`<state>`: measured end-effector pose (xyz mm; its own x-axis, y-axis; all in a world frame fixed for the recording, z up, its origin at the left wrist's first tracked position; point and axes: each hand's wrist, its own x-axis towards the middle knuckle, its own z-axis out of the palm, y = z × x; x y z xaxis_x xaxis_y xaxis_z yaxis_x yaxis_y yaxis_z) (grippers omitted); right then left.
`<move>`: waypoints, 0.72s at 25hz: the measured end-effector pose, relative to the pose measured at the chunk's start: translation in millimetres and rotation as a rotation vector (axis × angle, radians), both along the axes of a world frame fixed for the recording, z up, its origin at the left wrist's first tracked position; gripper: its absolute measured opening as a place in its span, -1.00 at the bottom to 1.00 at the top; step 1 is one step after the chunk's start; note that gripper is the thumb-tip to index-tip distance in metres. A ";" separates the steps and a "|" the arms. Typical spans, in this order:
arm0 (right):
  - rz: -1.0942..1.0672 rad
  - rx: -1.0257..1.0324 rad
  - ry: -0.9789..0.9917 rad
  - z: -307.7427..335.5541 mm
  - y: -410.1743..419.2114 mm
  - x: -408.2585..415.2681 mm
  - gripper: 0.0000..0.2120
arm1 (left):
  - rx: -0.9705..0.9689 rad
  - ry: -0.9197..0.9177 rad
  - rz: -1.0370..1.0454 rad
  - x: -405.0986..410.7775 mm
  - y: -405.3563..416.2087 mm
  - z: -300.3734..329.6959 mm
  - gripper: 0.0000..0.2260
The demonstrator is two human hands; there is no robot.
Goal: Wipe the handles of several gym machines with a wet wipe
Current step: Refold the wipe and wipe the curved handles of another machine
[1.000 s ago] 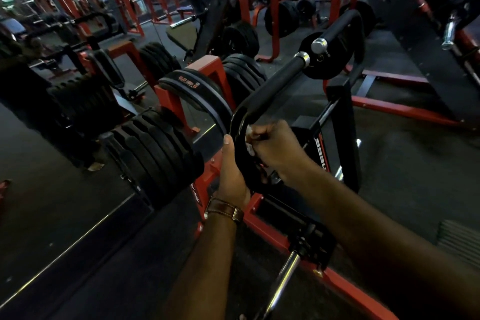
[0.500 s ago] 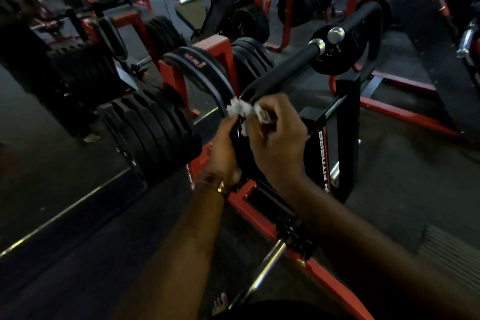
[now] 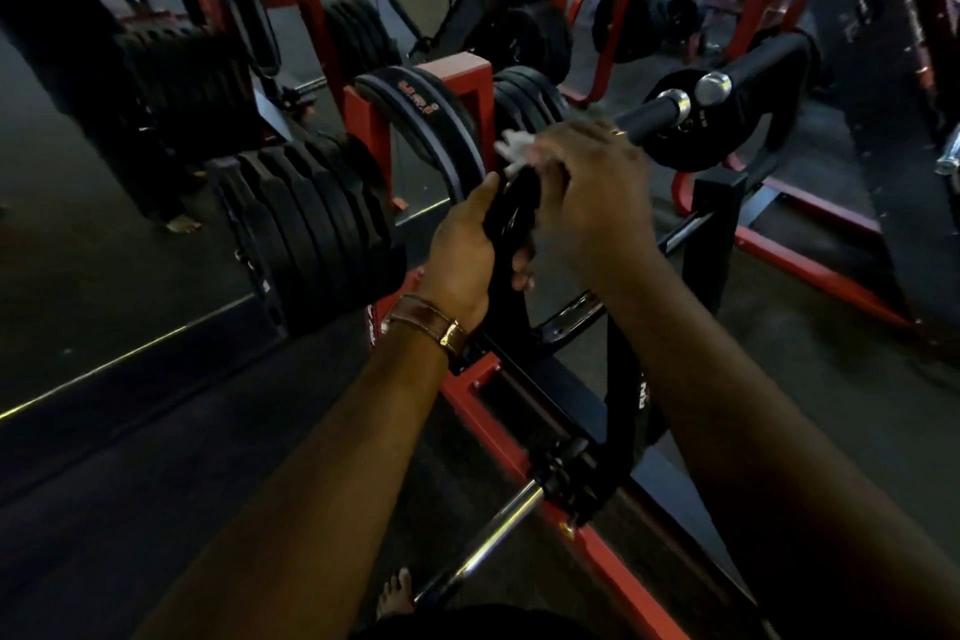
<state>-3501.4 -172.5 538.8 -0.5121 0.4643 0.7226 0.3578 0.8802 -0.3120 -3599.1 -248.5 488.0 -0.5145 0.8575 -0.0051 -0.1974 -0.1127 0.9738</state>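
Observation:
A black padded handle (image 3: pixel 647 117) with a chrome end cap runs up and right from a curved black bar (image 3: pixel 506 218). My left hand (image 3: pixel 465 250), with a brown watch strap at the wrist, grips the lower curved part of the bar. My right hand (image 3: pixel 587 182) wraps over the bend where the handle starts and holds a white wet wipe (image 3: pixel 511 146) against it. Only a crumpled corner of the wipe sticks out to the left of my fingers; the remainder is hidden under the hand.
Black weight plates (image 3: pixel 311 229) stand on a red rack (image 3: pixel 467 83) to the left. A black upright post (image 3: pixel 711 229) and red floor frame (image 3: pixel 810 270) lie right. A chrome bar end (image 3: pixel 483 551) and a bare foot (image 3: pixel 395 592) sit low. More red machines fill the background.
My right hand has slid with the wipe up from the curve of the bar onto the start of the straight handle. My left hand keeps its grip lower down.

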 end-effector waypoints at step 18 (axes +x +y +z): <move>0.003 -1.545 1.106 -7.1 -18.8 -8.2 -0.80 | 0.024 0.067 0.035 10.5 -4.5 9.7 -0.53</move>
<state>-3509.6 -191.3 531.7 -0.1768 0.9350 -0.3076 -0.5267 -0.3538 -0.7729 -3588.5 -253.1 497.7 -0.5423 0.8386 0.0509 -0.1272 -0.1419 0.9817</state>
